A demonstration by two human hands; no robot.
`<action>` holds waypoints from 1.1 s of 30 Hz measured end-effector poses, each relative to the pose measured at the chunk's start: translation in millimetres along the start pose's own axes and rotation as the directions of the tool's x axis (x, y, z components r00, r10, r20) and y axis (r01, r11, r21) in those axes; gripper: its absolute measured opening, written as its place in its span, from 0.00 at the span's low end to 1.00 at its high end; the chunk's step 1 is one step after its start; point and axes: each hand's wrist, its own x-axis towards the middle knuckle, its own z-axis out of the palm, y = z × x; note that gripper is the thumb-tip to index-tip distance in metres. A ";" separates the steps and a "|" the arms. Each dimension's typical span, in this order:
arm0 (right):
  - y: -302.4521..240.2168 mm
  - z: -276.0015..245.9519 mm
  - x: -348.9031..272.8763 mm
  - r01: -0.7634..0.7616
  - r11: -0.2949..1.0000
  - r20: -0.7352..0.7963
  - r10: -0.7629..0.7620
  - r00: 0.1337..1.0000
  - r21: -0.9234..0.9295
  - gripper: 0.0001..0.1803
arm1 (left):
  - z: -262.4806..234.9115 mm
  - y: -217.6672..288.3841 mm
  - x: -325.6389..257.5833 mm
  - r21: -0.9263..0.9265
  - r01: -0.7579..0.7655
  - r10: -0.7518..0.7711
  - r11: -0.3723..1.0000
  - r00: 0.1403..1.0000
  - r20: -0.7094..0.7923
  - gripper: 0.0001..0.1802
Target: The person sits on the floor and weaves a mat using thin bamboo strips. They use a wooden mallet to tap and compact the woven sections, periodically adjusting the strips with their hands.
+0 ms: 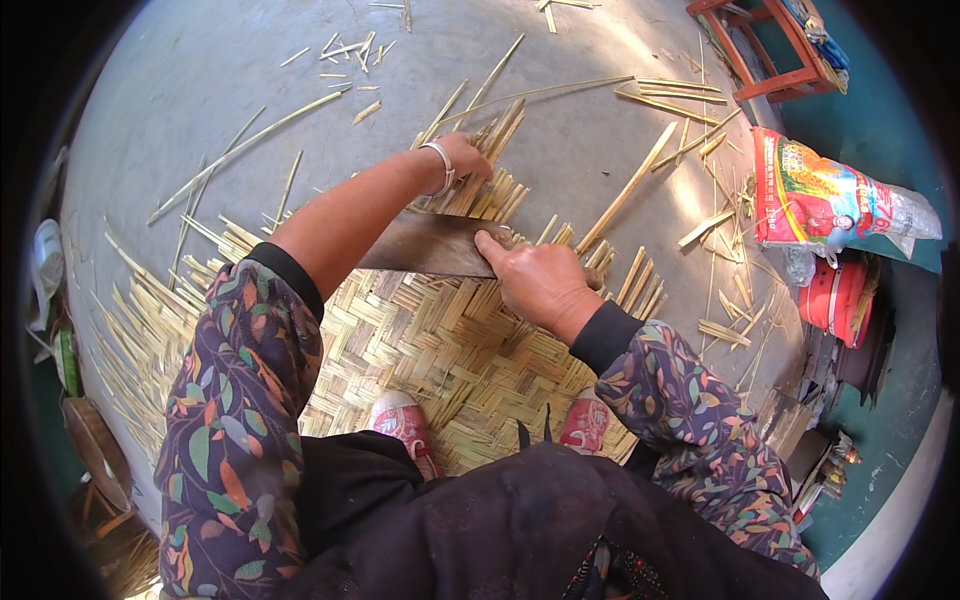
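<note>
A woven bamboo mat (430,350) lies on the grey concrete floor under my feet in red shoes (405,425). My right hand (535,280) grips a broad dark metal blade (430,245) by its handle end, index finger laid along its back, and holds it flat across the mat's far edge. My left hand (465,155), with a pale bangle at the wrist, reaches past the blade and presses on the loose bamboo strips (495,190) sticking out of the weave.
Loose bamboo strips and slivers (640,180) are scattered over the floor around the mat. A printed plastic sack (840,200) lies at the right, a red container (835,295) below it. A red wooden stool (770,45) stands at the top right. Clutter lines the left rim.
</note>
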 end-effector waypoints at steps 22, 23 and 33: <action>-0.9 22.7 21.7 -0.120 0.992 0.014 0.121 0.993 -0.034 0.24 | -0.9 -1.2 -25.5 -0.264 -0.100 0.107 0.959 0.994 0.014 0.24; -1.2 27.6 23.9 -0.131 0.991 -0.005 0.131 0.991 -0.021 0.25 | 2.1 -4.0 -26.1 -0.230 -0.124 0.125 0.965 0.992 -0.011 0.24; 1.0 54.5 28.4 -0.175 0.984 -0.024 0.176 0.984 0.027 0.28 | 26.0 5.6 -55.7 -0.195 -0.199 0.136 0.960 0.945 -0.296 0.26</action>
